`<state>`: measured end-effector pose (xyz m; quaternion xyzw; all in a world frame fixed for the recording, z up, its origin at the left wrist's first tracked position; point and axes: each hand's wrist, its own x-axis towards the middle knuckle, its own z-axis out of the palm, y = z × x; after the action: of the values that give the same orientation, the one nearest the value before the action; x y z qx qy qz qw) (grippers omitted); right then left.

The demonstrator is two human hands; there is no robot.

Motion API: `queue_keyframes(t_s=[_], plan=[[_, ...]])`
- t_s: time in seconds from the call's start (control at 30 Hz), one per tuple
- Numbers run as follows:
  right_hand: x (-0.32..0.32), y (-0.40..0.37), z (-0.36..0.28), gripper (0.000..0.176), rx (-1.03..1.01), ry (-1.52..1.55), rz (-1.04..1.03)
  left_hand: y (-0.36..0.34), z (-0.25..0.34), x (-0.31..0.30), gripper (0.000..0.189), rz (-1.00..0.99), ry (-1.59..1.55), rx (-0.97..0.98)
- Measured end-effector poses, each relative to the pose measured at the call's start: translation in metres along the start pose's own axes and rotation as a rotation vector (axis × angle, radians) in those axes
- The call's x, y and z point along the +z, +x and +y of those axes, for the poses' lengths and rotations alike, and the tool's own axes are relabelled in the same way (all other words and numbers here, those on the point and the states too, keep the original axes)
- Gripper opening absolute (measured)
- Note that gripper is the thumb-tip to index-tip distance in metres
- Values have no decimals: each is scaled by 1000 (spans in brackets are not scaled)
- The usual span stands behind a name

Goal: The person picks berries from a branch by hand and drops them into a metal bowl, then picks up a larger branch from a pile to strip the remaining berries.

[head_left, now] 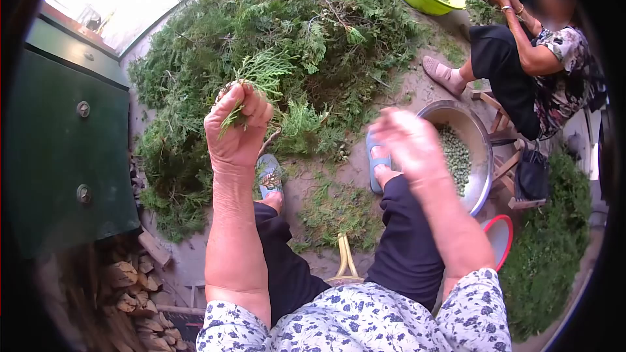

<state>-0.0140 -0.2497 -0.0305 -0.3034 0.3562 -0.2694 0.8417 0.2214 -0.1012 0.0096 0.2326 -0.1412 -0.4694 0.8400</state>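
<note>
My left hand (240, 124) is closed round a green conifer sprig (266, 73), its feathery tips sticking out above and below the fingers. My right hand (409, 140) is smeared by motion, beside the rim of a metal basin (481, 150), and its fingers cannot be made out clearly. Small round green cones or berries (454, 160) lie in that basin. Beyond both hands spreads a large heap of cut conifer branches (274, 32). Loose green bits (339, 215) are scattered on the ground between my feet.
A yellow-green basin (427, 1) stands at the upper right, near a seated person (548, 58). Right of my legs are a red-rimmed container (501, 241), a dark bag (531, 175) and more greenery (548, 254). A green cabinet (65, 143) and split firewood (140, 287) are at left.
</note>
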Motion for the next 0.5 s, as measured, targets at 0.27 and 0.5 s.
queue_keyframes(t_s=[0.27,0.5], plan=[[92,36,100,53,411,197,137,0,-6,7,23,-193,-86,52],[86,73,72,31,91,448,-13,-12,-14,22,46,-1,60,120]])
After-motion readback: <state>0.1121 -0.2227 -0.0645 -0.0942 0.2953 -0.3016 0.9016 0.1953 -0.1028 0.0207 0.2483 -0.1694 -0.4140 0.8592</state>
